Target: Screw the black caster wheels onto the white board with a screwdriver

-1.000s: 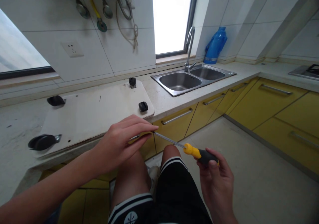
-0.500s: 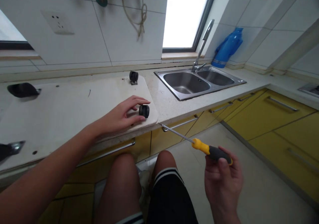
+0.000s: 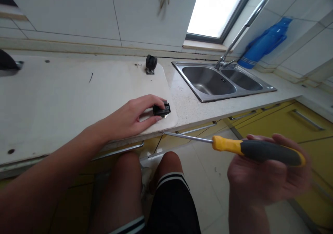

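Note:
A white board [image 3: 70,102] with rounded corners lies on the countertop. At its near right corner, my left hand [image 3: 132,114] has thumb and fingers closed around a black caster wheel [image 3: 167,107], partly covering it. A second caster wheel [image 3: 151,62] stands on a metal plate at the board's far right corner, apart from my hands. In my right hand [image 3: 270,180] is a screwdriver [image 3: 227,145] with a yellow and dark grey handle. Its shaft points left, and the tip appears near the front edge of the board; whether it touches cannot be told.
A double steel sink [image 3: 208,81] with a tall faucet [image 3: 241,31] is set into the counter on the right. Behind it leans a blue bottle-shaped object [image 3: 265,43]. Yellow drawers [image 3: 283,119] with metal handles run below. Another black part [image 3: 9,61] sits on the board's far left.
My left fingers have closed onto the near caster wheel, which is now turned differently. The screwdriver has come closer to the camera and lies more level. The whole view has shifted.

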Tool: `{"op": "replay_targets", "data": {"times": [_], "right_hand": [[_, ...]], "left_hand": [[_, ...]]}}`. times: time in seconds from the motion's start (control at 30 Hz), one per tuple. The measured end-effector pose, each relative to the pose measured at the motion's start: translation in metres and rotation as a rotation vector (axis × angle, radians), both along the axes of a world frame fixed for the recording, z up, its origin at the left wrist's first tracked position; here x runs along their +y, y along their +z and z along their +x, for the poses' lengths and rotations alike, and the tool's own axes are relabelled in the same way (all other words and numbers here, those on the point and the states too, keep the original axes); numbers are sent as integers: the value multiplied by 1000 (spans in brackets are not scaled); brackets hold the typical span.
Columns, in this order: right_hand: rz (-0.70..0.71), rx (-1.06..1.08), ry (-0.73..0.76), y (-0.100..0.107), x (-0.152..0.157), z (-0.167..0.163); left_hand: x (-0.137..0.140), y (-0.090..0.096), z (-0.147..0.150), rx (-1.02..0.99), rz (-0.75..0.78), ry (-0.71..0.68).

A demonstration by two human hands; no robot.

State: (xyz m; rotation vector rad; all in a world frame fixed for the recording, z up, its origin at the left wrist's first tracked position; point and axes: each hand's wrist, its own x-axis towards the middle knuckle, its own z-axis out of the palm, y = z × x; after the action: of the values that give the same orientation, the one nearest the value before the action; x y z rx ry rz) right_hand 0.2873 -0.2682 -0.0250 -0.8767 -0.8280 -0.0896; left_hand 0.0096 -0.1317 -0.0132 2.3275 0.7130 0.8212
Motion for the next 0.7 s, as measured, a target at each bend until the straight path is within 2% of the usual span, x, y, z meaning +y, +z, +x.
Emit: {"op": "replay_targets", "data": {"times": [0.17, 0.4, 0.7], "right_hand": [[-25, -2, -31, -5, 0, 3], [-28, -8, -70, -7, -4, 8], [24, -58, -86, 1, -5, 10]], "left_hand": [[0, -3, 1, 112, 113, 34], [-3, -5, 4, 139, 256, 150], [-1, -1, -1, 129, 176, 169]]}}
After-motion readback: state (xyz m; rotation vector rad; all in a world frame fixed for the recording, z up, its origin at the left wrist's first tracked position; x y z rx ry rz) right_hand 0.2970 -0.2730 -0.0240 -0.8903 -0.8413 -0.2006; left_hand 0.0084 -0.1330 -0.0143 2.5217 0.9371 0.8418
